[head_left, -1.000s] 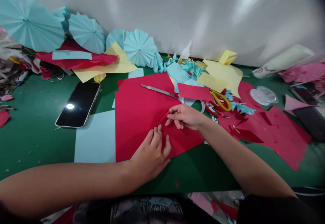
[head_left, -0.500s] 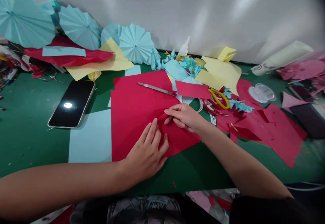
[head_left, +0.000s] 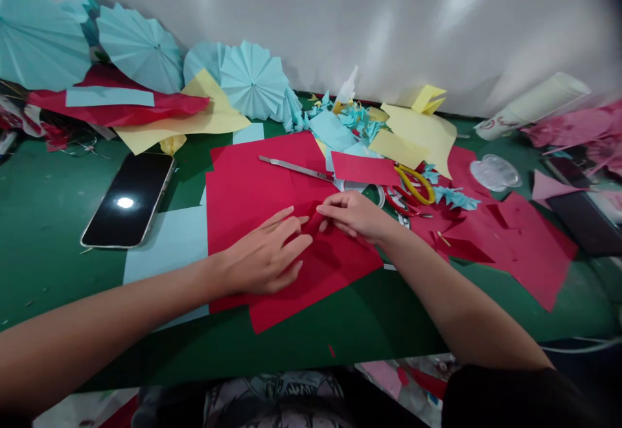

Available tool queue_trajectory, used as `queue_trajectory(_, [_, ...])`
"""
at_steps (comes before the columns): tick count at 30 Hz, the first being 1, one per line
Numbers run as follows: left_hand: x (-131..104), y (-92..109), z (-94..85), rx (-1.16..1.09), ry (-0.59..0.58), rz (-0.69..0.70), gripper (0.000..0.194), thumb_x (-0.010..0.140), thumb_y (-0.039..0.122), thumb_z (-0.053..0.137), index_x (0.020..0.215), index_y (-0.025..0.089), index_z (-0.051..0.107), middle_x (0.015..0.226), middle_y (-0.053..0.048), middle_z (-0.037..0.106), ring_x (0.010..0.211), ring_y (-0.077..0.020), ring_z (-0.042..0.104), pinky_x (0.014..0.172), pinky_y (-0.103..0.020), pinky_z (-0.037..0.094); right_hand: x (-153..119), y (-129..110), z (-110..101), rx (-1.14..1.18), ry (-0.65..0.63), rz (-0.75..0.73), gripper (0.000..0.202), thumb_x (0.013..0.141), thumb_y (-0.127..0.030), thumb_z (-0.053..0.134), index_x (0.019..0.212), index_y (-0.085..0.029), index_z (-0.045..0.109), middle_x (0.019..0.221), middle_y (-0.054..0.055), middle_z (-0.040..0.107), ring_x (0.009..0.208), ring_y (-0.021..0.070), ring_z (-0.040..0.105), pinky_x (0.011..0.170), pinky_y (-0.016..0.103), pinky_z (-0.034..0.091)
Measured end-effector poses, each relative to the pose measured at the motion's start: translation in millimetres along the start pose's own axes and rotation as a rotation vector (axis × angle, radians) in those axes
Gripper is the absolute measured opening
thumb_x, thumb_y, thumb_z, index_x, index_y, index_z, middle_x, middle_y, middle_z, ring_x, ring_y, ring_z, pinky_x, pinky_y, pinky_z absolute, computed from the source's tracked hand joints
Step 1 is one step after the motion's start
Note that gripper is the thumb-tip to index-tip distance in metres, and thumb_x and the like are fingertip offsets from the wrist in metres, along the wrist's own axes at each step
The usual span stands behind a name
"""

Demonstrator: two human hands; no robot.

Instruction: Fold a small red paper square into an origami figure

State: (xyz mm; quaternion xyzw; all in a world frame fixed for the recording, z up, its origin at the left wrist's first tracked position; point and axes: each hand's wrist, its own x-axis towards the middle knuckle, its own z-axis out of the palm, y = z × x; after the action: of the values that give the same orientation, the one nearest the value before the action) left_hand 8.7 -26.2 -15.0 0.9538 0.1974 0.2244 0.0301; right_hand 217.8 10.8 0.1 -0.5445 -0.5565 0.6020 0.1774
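My right hand [head_left: 357,216] is closed in a pinch on a small folded piece of red paper [head_left: 313,213], held low over the red sheets. My left hand [head_left: 267,253] has its fingers spread, the fingertips close to the left side of that piece; whether they touch it I cannot tell. Beneath both hands lie large red paper sheets [head_left: 247,188], overlapping, with one corner angled toward the front edge of the table. A slim metal craft knife [head_left: 294,168] rests across the top of them, beyond my hands.
Left of the sheets are a phone [head_left: 129,201] and light blue paper [head_left: 165,240]. Scissors with yellow handles [head_left: 415,185] and red paper scraps [head_left: 515,240] lie right. Blue pleated paper fans [head_left: 253,81], a glue bottle [head_left: 346,88] and yellow paper [head_left: 422,133] stand or lie behind.
My left hand has shifted left and slightly up, its fingers turning toward the folded piece. A lower red sheet's corner now shows at the front. My right hand keeps its pinch.
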Motion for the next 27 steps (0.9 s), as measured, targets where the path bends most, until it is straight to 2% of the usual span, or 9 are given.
queue_trajectory(3, [-1, -12, 0.6, -0.039, -0.051, 0.055, 0.024, 0.087, 0.02, 0.039, 0.103, 0.008, 0.053, 0.098, -0.015, 0.06, 0.105, -0.0232, 0.055, 0.1, -0.044, 0.04, -1, 0, 0, -0.028, 0.025, -0.017, 0.023, 0.083, -0.028, 0.053, 0.065, -0.013, 0.057, 0.058, 0.003, 0.067, 0.026, -0.0009, 0.031, 0.032, 0.016, 0.024])
queue_trajectory(8, [-6, -20, 2.9, -0.162, -0.085, 0.088, 0.025, 0.088, 0.02, 0.039, 0.108, 0.009, 0.049, 0.105, -0.015, 0.06, 0.111, -0.0233, 0.052, 0.099, -0.043, 0.041, -3, -3, 3, -0.121, 0.065, -0.056, 0.025, 0.083, -0.03, 0.053, 0.065, -0.014, 0.057, 0.059, 0.002, 0.066, 0.029, 0.0, 0.035, 0.035, 0.017, 0.03])
queue_trajectory(10, [-8, -22, 3.2, -0.219, -0.114, 0.037, 0.029, 0.088, 0.021, 0.039, 0.115, 0.011, 0.045, 0.112, -0.015, 0.059, 0.117, -0.0239, 0.049, 0.098, -0.041, 0.042, -3, -3, 2, -0.151, 0.058, -0.076, 0.025, 0.083, -0.032, 0.053, 0.067, -0.014, 0.058, 0.059, 0.001, 0.065, 0.03, 0.0004, 0.037, 0.036, 0.017, 0.031])
queue_trajectory(14, [-8, -25, 1.5, -0.323, -0.186, -0.15, 0.041, 0.089, 0.023, 0.038, 0.129, 0.011, 0.034, 0.124, -0.015, 0.053, 0.125, -0.0249, 0.041, 0.096, -0.038, 0.044, -2, 0, -2, -0.149, 0.012, -0.08, 0.025, 0.081, -0.035, 0.056, 0.068, -0.014, 0.059, 0.063, 0.003, 0.067, 0.031, 0.0007, 0.037, 0.036, 0.018, 0.03])
queue_trajectory(17, [-6, -28, 1.1, -0.386, -0.224, -0.183, 0.044, 0.091, 0.023, 0.036, 0.133, 0.013, 0.031, 0.127, -0.011, 0.053, 0.123, -0.0214, 0.044, 0.105, -0.041, 0.033, 0, 2, -5, -0.112, -0.026, -0.074, 0.027, 0.079, -0.038, 0.058, 0.068, -0.013, 0.06, 0.065, 0.004, 0.068, 0.031, 0.0004, 0.035, 0.036, 0.018, 0.028])
queue_trajectory(20, [-5, -28, 3.4, -0.354, -0.265, -0.131, 0.043, 0.091, 0.025, 0.035, 0.132, 0.013, 0.035, 0.122, -0.01, 0.057, 0.116, -0.0213, 0.05, 0.11, -0.048, 0.02, 1, 4, -6, -0.093, -0.019, -0.073, 0.03, 0.078, -0.04, 0.059, 0.065, -0.013, 0.06, 0.063, 0.005, 0.068, 0.031, 0.0003, 0.035, 0.035, 0.018, 0.026])
queue_trajectory(22, [-4, -28, 5.5, -0.306, -0.286, -0.093, 0.044, 0.091, 0.025, 0.035, 0.133, 0.01, 0.036, 0.115, -0.011, 0.061, 0.113, -0.022, 0.052, 0.109, -0.05, 0.017, 1, 4, -6, -0.096, -0.007, -0.068, 0.031, 0.077, -0.04, 0.06, 0.062, -0.013, 0.06, 0.056, 0.004, 0.065, 0.031, 0.0009, 0.035, 0.036, 0.019, 0.026])
queue_trajectory(27, [-4, -26, 7.9, -0.236, -0.316, -0.067, 0.052, 0.091, 0.026, 0.034, 0.14, 0.009, 0.023, 0.107, -0.011, 0.063, 0.111, -0.0215, 0.051, 0.109, -0.051, 0.013, 0, 4, -4, -0.103, 0.001, -0.067, 0.03, 0.077, -0.038, 0.06, 0.061, -0.013, 0.06, 0.043, -0.001, 0.057, 0.031, 0.002, 0.034, 0.038, 0.019, 0.027])
